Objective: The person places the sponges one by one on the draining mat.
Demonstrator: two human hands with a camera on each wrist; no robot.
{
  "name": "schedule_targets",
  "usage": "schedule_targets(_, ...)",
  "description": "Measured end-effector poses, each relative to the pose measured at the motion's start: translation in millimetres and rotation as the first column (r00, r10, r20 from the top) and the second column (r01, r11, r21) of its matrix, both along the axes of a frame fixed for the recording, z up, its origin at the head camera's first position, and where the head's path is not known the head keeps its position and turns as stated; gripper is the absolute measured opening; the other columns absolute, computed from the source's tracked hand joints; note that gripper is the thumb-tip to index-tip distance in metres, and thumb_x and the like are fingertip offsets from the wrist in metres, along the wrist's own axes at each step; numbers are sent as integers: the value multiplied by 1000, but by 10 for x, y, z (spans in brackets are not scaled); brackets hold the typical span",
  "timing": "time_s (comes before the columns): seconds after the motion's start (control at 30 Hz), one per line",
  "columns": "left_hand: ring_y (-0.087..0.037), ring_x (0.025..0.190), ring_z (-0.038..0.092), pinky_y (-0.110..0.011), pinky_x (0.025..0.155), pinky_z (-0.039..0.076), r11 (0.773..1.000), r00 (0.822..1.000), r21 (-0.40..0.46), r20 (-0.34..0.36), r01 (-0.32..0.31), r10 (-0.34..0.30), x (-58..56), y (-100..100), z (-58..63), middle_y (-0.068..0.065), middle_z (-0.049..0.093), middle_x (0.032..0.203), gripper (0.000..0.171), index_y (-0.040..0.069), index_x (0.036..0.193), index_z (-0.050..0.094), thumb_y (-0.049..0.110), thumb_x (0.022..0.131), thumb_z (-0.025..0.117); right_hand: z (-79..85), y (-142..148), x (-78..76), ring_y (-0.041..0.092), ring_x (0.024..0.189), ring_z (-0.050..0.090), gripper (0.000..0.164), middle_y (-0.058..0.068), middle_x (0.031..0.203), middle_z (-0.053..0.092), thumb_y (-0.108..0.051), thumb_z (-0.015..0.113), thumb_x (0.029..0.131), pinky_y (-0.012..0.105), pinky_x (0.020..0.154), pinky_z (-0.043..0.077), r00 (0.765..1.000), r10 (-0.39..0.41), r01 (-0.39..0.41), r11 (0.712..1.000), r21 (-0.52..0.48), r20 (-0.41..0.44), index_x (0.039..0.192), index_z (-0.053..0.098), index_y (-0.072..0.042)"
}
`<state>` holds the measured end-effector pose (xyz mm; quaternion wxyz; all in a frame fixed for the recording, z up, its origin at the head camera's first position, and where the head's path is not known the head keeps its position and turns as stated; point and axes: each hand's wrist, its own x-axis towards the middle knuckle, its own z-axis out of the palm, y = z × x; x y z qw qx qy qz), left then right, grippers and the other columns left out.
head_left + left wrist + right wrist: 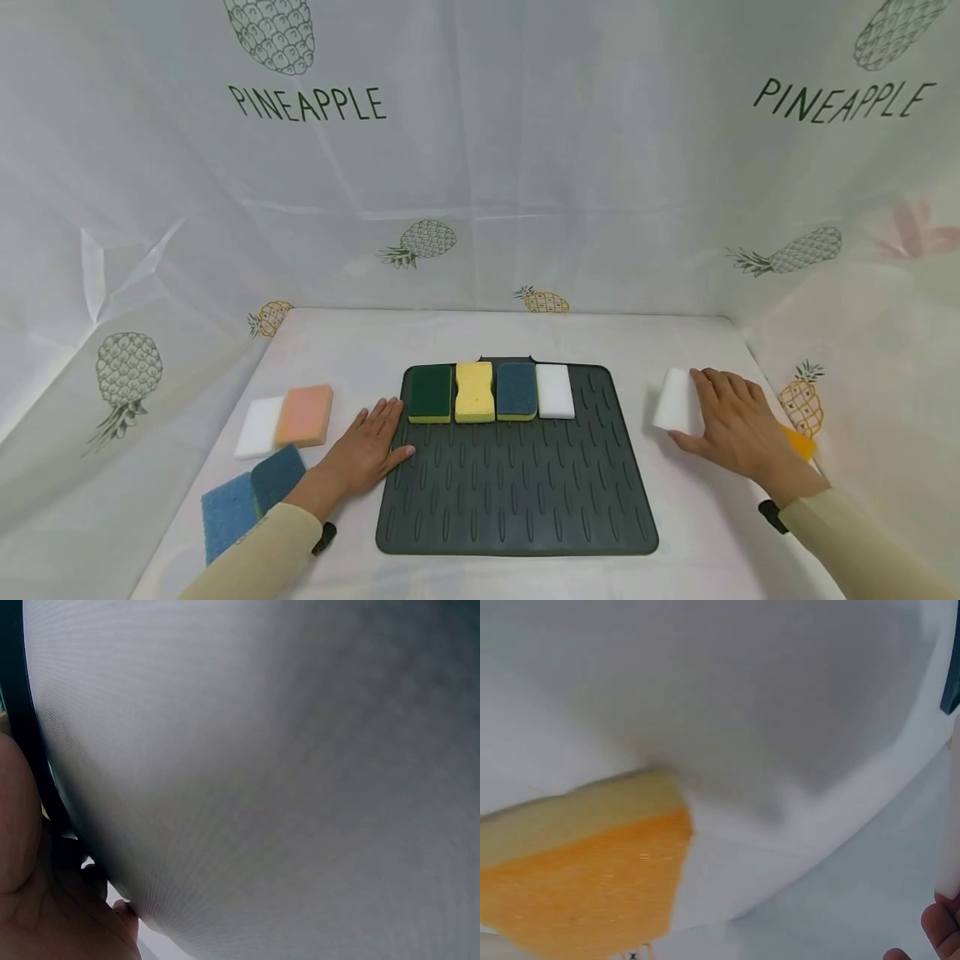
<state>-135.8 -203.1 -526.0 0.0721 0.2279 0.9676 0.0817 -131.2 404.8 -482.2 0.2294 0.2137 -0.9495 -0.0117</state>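
Note:
My right hand (pixel 735 425) grips a white sponge block (pixel 677 402) to the right of a dark grey ridged mat (pixel 517 492). That block shows edge-on at the right border of the right wrist view, above the fingertips (pixel 939 926). My left hand (pixel 360 454) rests on the mat's left edge, fingers straight and thumb spread, holding nothing. Along the mat's far side stand, from left to right, a dark green scouring sponge (pixel 430 392), a yellow waisted sponge (pixel 474 392), a blue-grey scouring sponge (pixel 516 390) and a white sponge (pixel 555 392).
Left of the mat lie a white sponge (pixel 257 429), a peach sponge (pixel 304 415), a dark blue sponge (pixel 276 477) and a lighter blue one (pixel 227 512) partly behind my sleeve. An orange-topped sponge (pixel 592 885) sits by my right wrist. Pineapple-print sheeting (pixel 480 183) surrounds the table.

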Motion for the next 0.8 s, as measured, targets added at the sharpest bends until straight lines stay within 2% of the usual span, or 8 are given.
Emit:
schedule_targets(0.1, -43, 161, 22, -62, 129, 23, 1000, 1000, 2, -3, 1, -1, -1, -2, 3, -24, 26, 172, 84, -6, 165, 24, 52, 109, 50, 22, -64, -60, 51, 117, 53, 115, 32, 130, 58, -90, 41, 89, 68, 91, 46, 1000, 20, -20, 1000, 0, 13, 141, 50, 13)
schedule_targets(0.2, -43, 161, 22, -62, 129, 23, 1000, 1000, 2, -5, 2, -2, -1, -2, 4, -24, 27, 172, 84, -6, 165, 24, 52, 109, 50, 44, -124, -119, 51, 116, 55, 114, 31, 131, 58, -89, 37, 91, 67, 89, 47, 999, 46, -46, 999, -1, 28, 142, 49, 11)
schedule_targets(0.3, -43, 161, 23, -62, 128, 23, 1000, 1000, 1, -7, 1, -1, 0, -4, 4, -24, 27, 172, 84, -7, 164, 24, 52, 109, 50, 66, -195, -179, 51, 115, 56, 107, 31, 131, 58, -81, 57, 88, 66, 88, 49, 996, 70, -70, 997, 12, 52, 144, 48, 10)
schedule_targets(0.37, -43, 161, 23, -62, 128, 23, 1000, 1000, 1, -7, 0, 0, 1, -5, 4, -24, 27, 172, 84, -6, 165, 24, 52, 109, 50, 76, -251, -216, 50, 116, 56, 104, 30, 133, 58, -71, 73, 82, 65, 89, 49, 994, 81, -83, 996, 19, 74, 144, 47, 9)
schedule_targets(0.43, -43, 161, 23, -62, 128, 23, 1000, 1000, 5, -6, -2, 2, 4, -5, 9, -24, 27, 172, 84, -6, 165, 25, 51, 109, 51, 87, -319, -255, 49, 117, 56, 103, 30, 134, 58, -59, 84, 75, 65, 91, 49, 991, 93, -96, 995, 28, 93, 144, 48, 10)
schedule_targets(0.53, -43, 161, 23, -63, 128, 23, 1000, 1000, 11, -4, -3, 3, 7, -3, 18, -24, 27, 172, 84, -6, 165, 25, 51, 109, 51, 91, -429, -317, 47, 121, 55, 103, 30, 135, 58, -52, 88, 72, 64, 95, 48, 987, 109, -114, 993, 40, 117, 144, 48, 10)
schedule_targets(0.8, -42, 161, 22, -62, 129, 23, 1000, 1000, 14, -2, -7, 7, 6, 5, 22, -24, 27, 172, 84, -6, 165, 25, 50, 109, 52, 59, -674, -459, 45, 131, 52, 101, 27, 143, 56, -54, 85, 79, 64, 104, 45, 967, 123, -140, 988, 63, 222, 147, 46, 9)
